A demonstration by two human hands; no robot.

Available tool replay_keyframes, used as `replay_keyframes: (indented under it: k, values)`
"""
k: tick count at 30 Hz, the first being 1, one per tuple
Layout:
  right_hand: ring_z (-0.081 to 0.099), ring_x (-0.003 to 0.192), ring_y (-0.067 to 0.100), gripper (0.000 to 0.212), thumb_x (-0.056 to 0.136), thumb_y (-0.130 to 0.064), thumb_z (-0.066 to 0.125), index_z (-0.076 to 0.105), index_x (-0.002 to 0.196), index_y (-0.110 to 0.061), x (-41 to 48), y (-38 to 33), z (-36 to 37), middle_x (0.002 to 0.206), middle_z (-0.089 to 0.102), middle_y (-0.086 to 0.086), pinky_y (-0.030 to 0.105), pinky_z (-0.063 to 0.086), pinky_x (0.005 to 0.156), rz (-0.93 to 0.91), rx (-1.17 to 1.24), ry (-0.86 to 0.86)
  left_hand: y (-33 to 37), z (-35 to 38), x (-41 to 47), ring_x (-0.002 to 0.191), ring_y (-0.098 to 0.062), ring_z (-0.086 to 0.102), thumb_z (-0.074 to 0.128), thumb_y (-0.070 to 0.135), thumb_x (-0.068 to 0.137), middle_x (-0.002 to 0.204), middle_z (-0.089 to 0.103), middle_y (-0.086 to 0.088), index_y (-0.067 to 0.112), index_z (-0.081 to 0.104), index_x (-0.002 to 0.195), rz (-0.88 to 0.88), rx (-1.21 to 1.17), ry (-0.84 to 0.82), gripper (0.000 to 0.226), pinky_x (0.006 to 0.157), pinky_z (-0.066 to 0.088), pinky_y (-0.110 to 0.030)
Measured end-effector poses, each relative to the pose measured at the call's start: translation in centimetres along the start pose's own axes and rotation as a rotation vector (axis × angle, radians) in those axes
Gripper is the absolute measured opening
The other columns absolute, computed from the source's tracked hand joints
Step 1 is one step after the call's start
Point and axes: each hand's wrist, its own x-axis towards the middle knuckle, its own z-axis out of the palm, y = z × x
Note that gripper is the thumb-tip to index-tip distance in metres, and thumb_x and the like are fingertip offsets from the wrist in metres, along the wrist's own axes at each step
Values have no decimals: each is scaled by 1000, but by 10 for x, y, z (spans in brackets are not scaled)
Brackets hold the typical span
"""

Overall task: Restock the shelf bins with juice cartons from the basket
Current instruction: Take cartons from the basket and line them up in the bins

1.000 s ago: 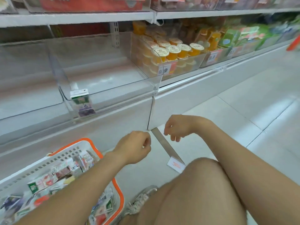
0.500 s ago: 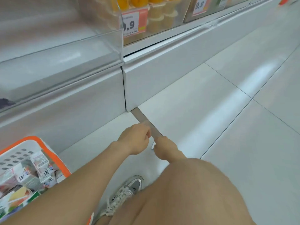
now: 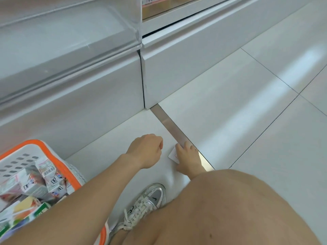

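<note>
- The right hand (image 3: 189, 159) has dropped from in front of the shelf base a second ago to the pale tiled floor (image 3: 238, 103); it now lies over the small white paper tag (image 3: 172, 155), which lay there untouched before, just beside the grey metal strip (image 3: 169, 126) set in the floor
- The view has tipped down with it; the clear plastic shelf bin (image 3: 70, 41) has slid to the top left edge, and nothing shows inside the part in view
- This looks like a detour to pick up a fallen label rather than a restocking move; no carton is in either hand, so the filling seems not to have begun
- Right grip: fingers spread fairly straight and flat, touching the tag, fingertips reaching the edge of the strip; the tag is not yet pinched or lifted, as far as can be seen
- Left grip: the left hand (image 3: 146, 150) hovers above the floor just beside the right, back upward, fingers curled under into a fist; nothing shows in it, though the palm is hidden
- The small printed juice cartons (image 3: 35, 183) lie heaped in the orange-rimmed white plastic basket (image 3: 35, 142) on the floor at lower left, under the left forearm and well apart from both hands
- A silver laced trainer (image 3: 146, 202) is planted between the basket and the raised knee
</note>
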Motion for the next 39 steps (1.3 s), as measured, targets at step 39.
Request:
replay_keyframes:
  k: [39]
  values:
    - [65,100,30,25,92,-14,67,79,109,-28,-158,-273,-442,100,71,5,42,58,86,-767,82,512,-93,-177,-285,116,-31,47,72,10,76,125,52,-5,16,58,126,-223,-74,1389,52,93,33,-39]
